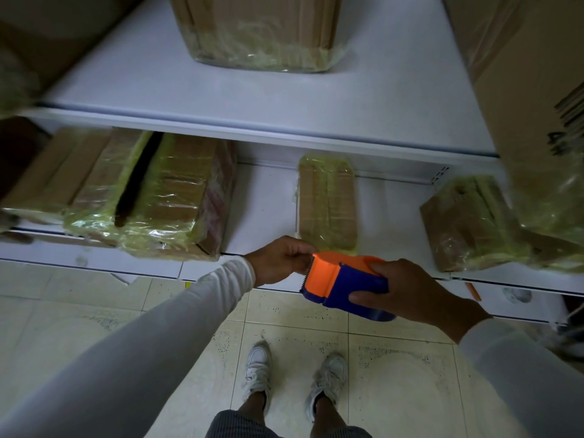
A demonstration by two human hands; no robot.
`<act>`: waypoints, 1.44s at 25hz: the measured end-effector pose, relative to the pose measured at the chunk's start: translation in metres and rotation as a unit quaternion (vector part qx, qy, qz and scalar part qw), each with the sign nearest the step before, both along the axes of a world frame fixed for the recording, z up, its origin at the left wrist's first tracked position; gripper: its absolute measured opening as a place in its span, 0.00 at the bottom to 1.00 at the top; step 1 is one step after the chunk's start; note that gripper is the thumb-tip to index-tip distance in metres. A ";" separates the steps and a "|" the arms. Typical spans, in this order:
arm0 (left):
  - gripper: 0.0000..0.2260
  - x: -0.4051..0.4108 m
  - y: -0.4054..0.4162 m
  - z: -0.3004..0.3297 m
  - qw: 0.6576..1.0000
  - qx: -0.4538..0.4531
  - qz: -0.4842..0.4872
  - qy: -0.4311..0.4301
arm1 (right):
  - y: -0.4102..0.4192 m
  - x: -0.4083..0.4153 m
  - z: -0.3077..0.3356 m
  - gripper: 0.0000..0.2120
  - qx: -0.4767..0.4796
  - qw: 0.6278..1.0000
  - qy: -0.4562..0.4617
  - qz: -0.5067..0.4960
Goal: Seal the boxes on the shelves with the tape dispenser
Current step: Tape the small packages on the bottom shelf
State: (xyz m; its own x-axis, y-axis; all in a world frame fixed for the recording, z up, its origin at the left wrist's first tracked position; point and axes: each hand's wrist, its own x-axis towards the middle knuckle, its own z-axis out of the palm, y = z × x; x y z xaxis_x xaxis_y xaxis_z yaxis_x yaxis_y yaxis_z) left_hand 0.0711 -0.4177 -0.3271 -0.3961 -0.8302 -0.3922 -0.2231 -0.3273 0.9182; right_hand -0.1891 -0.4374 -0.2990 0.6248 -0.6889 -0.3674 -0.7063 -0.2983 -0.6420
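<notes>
Seen from the head camera, which looks down past two long white sleeves to a tiled floor and a pair of pale trainers, a person stands close before white shelves that hold cardboard boxes wrapped in yellowish tape. The right hand is curled around the blue body of an orange and blue tape dispenser, with the thumb on the near side and the fingers over the far side. The dispenser is held in the air just near of the lower shelf's front edge, right of centre. The left hand reaches in from the left, its fingertips pinched together at the dispenser's toothed orange mouth; it seems to hold the free end of the tape, though the clear tape itself is too faint to make out.

Just beyond the hands, a small flat box lies on the lower shelf. A larger box with a dark open seam lies far to the left, another box to the right, and one more on the upper shelf.

The dispenser looks light, rigid plastic, best held by its blue body, well away from the serrated edge. The tape is likely thin, sticky and prone to folding on itself. The boxes look stiff yet slick under the wrap.
</notes>
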 end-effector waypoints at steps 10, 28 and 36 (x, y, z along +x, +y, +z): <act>0.07 0.036 0.007 -0.017 0.969 -0.074 0.231 -0.050 | -0.042 -0.034 0.017 0.19 0.075 0.996 0.042 -0.012; 0.23 0.004 0.003 -0.052 0.891 -0.232 0.190 -0.342 | -0.084 -0.030 -0.008 0.35 0.112 0.988 0.096 -0.053; 0.20 0.000 -0.001 -0.059 0.839 -0.388 0.041 -0.380 | -0.085 -0.029 -0.020 0.38 0.108 0.987 0.106 -0.063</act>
State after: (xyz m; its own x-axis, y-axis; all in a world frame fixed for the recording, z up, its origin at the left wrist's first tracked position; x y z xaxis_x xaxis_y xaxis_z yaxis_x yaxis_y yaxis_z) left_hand 0.0710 -0.4188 -0.3860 -0.2061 -0.9644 0.1656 -0.8461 0.2607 0.4650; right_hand -0.2179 -0.5222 -0.3188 0.4326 -0.6480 -0.6269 -0.8542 -0.0721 -0.5150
